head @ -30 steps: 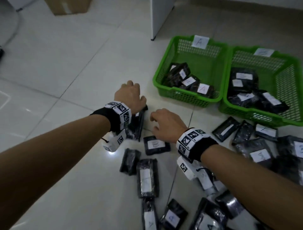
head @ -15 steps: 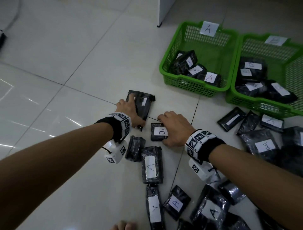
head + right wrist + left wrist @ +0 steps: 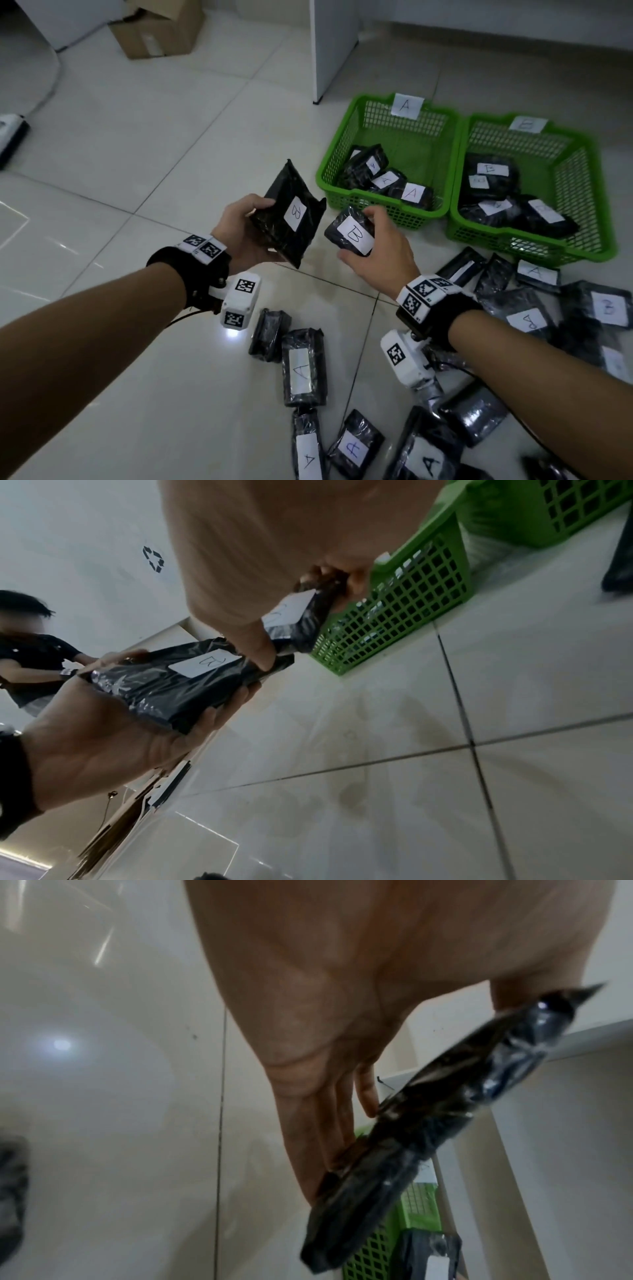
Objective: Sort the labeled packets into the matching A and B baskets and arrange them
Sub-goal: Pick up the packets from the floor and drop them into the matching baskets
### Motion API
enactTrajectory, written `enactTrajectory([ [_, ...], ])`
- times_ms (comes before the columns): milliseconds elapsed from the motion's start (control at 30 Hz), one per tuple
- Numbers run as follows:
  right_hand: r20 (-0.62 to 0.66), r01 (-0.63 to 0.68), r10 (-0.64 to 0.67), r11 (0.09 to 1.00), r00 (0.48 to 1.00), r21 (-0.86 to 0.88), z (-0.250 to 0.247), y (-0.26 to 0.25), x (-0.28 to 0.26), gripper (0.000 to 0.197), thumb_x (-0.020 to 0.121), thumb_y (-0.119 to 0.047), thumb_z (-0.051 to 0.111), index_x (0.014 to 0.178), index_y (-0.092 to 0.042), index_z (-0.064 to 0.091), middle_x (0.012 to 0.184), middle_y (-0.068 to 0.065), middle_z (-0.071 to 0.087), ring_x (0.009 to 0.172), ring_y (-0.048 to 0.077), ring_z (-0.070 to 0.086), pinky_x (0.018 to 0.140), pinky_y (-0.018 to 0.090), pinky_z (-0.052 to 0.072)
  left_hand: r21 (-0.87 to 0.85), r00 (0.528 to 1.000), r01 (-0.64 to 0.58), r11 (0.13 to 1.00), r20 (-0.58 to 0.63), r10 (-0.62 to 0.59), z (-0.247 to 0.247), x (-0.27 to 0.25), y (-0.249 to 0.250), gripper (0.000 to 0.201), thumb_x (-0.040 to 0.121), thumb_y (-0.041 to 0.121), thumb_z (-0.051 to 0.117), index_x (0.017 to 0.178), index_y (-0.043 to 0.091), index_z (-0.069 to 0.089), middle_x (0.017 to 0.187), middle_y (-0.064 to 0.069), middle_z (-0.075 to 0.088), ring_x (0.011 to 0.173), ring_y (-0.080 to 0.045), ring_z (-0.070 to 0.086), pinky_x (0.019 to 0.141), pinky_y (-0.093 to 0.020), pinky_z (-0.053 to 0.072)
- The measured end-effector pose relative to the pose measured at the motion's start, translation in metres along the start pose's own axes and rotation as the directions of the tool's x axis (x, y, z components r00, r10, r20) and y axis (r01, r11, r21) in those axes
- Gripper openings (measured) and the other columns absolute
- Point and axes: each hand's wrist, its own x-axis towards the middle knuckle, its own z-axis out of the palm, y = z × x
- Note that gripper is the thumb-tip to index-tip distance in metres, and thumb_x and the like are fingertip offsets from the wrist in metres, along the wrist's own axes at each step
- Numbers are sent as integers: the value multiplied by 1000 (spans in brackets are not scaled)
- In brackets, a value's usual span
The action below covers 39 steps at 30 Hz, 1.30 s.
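Note:
My left hand [image 3: 246, 229] holds a large black packet [image 3: 291, 216] labelled B above the floor, fingers under it and thumb on its near edge; the same large packet [image 3: 411, 1123] shows edge-on in the left wrist view. My right hand [image 3: 373, 246] grips a small black packet [image 3: 351, 233] labelled B, just in front of basket A [image 3: 346, 150]. In the right wrist view the small packet [image 3: 301, 618] sits above the large packet [image 3: 171, 685]. Basket A holds packets marked A. Basket B [image 3: 582, 192], to its right, holds several B packets.
Many loose black packets lie on the tiled floor, such as an A packet [image 3: 303, 368] below my hands and a B packet [image 3: 609, 308] at the right. A cardboard box [image 3: 157, 31] and a white cabinet [image 3: 332, 44] stand at the back. Another person [image 3: 31, 653] shows in the right wrist view.
Both hands have lifted off the floor, each with a B packet picked up. The left packet has been turned so its label faces up.

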Motion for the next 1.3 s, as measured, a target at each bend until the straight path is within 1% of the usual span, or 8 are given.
enactTrajectory([
  [200, -167, 36, -43, 998, 985, -49, -41, 20, -9, 64, 71, -34, 82, 126, -17, 55, 115, 0, 45, 98, 17, 55, 86, 33, 50, -26, 996, 9, 1000, 91, -7, 40, 8, 6, 76, 73, 25, 53, 144, 1, 44, 150, -22, 42, 138, -49, 38, 108, -71, 27],
  [400, -275, -56, 26, 993, 961, -101, -90, 57, -16, 68, 76, -39, 78, 135, -16, 54, 115, -1, 45, 95, 15, 54, 80, 31, 50, 308, 995, -80, 948, 74, 59, 102, 35, 12, 43, 89, 17, 61, 128, 2, 62, 124, -16, 67, 108, -29, 64, 88, -43, 57],
  [667, -500, -336, 193, 917, 844, -214, -171, 129, 5, 33, 78, -33, 80, 103, -16, 65, 112, 9, 59, 104, 31, 59, 84, 35, 46, 571, 944, -292, 767, 41, 328, 197, 97, 20, 45, 83, 12, 75, 124, 10, 56, 109, -16, 71, 88, -31, 70, 76, -41, 60],
  [767, -487, -512, 375, 839, 789, -184, -196, 153, 19, 28, 76, -31, 83, 96, -17, 69, 114, 10, 59, 95, 30, 62, 74, 28, 42, 613, 900, -385, 690, 84, 428, 242, 116, 20, 72, 71, 9, 77, 131, 28, 41, 110, -16, 65, 89, -35, 69, 75, -49, 60],
  [867, -417, -606, 500, 776, 759, -175, -208, 172, 28, 26, 68, -31, 88, 83, -20, 70, 102, 7, 69, 79, 26, 63, 67, 26, 44, 583, 904, -412, 700, 167, 393, 289, 139, 13, 54, 74, 2, 66, 123, 23, 55, 108, -11, 66, 90, -29, 66, 75, -39, 59],
  [1000, -372, -636, 536, 733, 758, -241, -212, 191, 27, 26, 71, -39, 88, 86, -21, 77, 96, 0, 74, 88, 24, 69, 71, 23, 45, 660, 924, -380, 649, 232, 305, 336, 172, -2, 51, 79, -5, 63, 123, 20, 59, 111, -7, 66, 97, -27, 65, 88, -44, 58],
  [1200, -360, -534, 432, 803, 827, -264, -212, 202, 14, 29, 87, -39, 69, 83, -13, 80, 81, 9, 74, 81, 28, 68, 69, 30, 54, 864, 926, -369, 343, 311, 213, 366, 211, -37, 66, 88, 2, 68, 146, 19, 40, 126, -6, 56, 105, -20, 55, 80, -25, 47],
  [1300, -494, -397, 230, 879, 839, -264, -211, 208, -8, 18, 87, -25, 65, 86, -11, 76, 90, 9, 71, 94, 28, 60, 80, 38, 51, 927, 939, -324, 189, 290, 187, 364, 227, -55, 69, 90, 19, 67, 150, 22, 33, 135, -9, 55, 110, -27, 57, 84, -29, 48],
])
